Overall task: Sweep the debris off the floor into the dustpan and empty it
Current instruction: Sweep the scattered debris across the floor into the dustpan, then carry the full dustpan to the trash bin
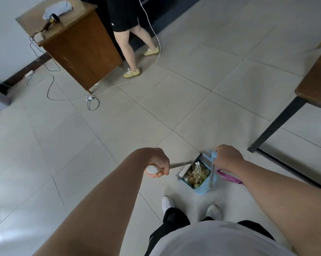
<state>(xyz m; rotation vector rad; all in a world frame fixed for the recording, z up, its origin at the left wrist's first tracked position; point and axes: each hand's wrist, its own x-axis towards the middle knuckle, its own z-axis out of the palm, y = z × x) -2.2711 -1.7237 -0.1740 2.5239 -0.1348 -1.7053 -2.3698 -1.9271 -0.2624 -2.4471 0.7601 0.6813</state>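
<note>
A light blue dustpan hangs just above the tiled floor in front of my feet, full of yellowish debris and clear wrappers. My right hand grips the top of its upright handle. My left hand grips the white end of the broom handle, whose metal shaft runs toward the dustpan's mouth. The broom's head is hidden behind the pan. A pink-purple strip shows beside the dustpan under my right wrist.
A wooden cabinet stands at the back left with cables and a power strip trailing on the floor. A person in yellow shoes stands beside it. A table with black legs is at the right.
</note>
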